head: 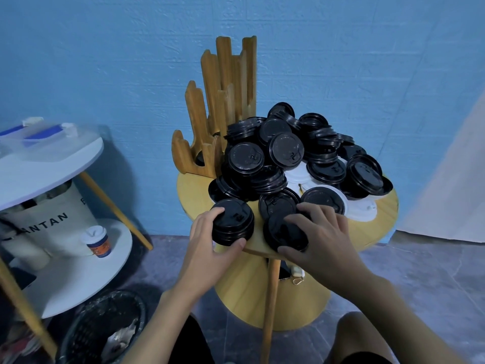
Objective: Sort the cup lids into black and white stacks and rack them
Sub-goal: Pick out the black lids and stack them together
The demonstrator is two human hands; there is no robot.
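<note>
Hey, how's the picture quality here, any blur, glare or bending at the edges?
Head view: dim, bluish light; white side table at left smeared and soft; black lids show faint sheen, no harsh glare; wide-angle bending at the edges.

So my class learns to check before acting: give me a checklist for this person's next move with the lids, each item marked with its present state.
1. Left hand grips black stack: ok.
2. That stack's visible lids are all black: ok.
3. Right hand holds near black lid: ok, thumb and fingers curl round it.
4. Wooden rack slots free: cannot tell, the pile hides part of it.
5. White lids sorted out: not ok, several lie under the pile.
</note>
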